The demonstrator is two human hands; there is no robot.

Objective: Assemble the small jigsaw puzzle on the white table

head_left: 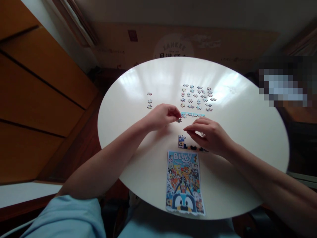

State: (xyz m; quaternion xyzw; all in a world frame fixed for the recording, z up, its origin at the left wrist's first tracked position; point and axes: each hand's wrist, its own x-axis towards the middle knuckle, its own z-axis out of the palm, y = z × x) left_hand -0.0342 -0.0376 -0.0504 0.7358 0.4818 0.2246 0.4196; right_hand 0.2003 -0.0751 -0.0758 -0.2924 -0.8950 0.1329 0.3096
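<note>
My left hand [163, 115] pinches a small jigsaw piece [179, 120] just above the round white table [247, 132]. Close to its right, my right hand [210, 135] rests with fingers curled on a joined strip of puzzle pieces [183, 142]; what its fingertips hold is hidden. A short light-blue assembled strip [193, 114] lies just beyond both hands. Several loose pieces [196, 96] are spread in rows farther back. Three more pieces [149, 100] lie apart at the left.
A colourful cartoon picture sheet [184, 181] lies at the table's near edge in front of me. Wooden panelling [37, 99] runs along the left. A blurred object [284, 86] sits beyond the table at the right.
</note>
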